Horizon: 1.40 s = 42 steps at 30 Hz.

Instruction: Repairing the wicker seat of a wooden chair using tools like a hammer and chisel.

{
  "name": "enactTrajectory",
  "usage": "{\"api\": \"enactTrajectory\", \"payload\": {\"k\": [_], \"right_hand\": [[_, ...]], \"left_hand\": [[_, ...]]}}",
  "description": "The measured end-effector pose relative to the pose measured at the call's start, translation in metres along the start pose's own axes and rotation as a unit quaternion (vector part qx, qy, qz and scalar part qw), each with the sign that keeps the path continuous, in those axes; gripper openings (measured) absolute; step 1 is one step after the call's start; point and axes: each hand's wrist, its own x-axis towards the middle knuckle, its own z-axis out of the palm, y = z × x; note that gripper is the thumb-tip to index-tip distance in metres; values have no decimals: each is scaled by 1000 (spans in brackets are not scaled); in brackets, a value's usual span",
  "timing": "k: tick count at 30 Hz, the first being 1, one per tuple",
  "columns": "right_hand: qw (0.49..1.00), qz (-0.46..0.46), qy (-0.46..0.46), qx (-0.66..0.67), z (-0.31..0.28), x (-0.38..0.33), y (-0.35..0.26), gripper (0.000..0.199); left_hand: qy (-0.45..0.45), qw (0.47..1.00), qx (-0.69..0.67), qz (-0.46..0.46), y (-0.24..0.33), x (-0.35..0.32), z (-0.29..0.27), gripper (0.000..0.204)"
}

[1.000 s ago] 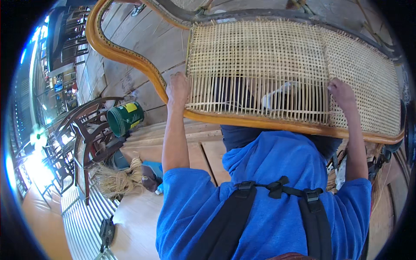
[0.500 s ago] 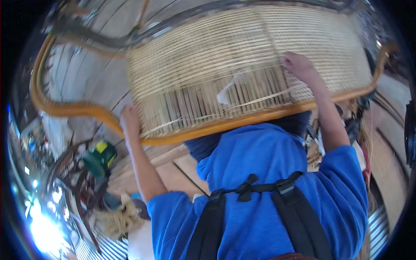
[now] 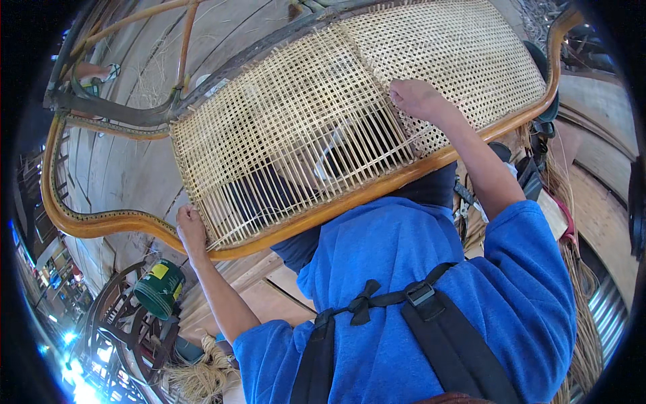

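Note:
Across my lap lies a curved wooden furniture frame [image 3: 323, 211] with a woven cane panel [image 3: 282, 94]. The panel's right section is densely woven. Its left section is an open grid, with mostly bare upright strands along the near edge. My left hand [image 3: 192, 229] is closed at the panel's near left corner, beside the wooden rail. My right hand [image 3: 418, 99] is closed in a pinch over the line between the two sections. What either hand's fingers hold is hidden. Loose-looking cane strands [image 3: 377, 160] slant across the uprights near the front rail.
A green bucket [image 3: 159, 289] with yellow patches stands at the lower left, next to dark curved wooden pieces [image 3: 118, 323]. Bundled pale fibre [image 3: 202, 377] lies below it. Long cane strands [image 3: 582, 316] hang on the right. Another person's foot [image 3: 97, 71] shows at the far left.
The frame and panel now slant more steeply in view, lower at the left, and the blur is gone. Both hands remain closed at about the same places on the panel.

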Motion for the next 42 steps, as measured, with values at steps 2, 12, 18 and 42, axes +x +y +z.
{"api": "enactTrajectory", "payload": {"k": [2, 12, 18, 42], "right_hand": [[1000, -7, 2, -29, -2, -3, -12, 21], [1000, -27, 10, 4, 0, -2, -1, 18], [995, -72, 52, 44, 18, 8, 22, 19], [984, -8, 176, 24, 30, -23, 3, 15]], "left_hand": [[4, 1000, 10, 7, -1, -3, -4, 22], [9, 999, -45, -19, -6, -8, 0, 20], [24, 996, -84, -30, -17, -8, 3, 21], [-180, 923, -174, 293, 371, -68, 138, 22]]}}
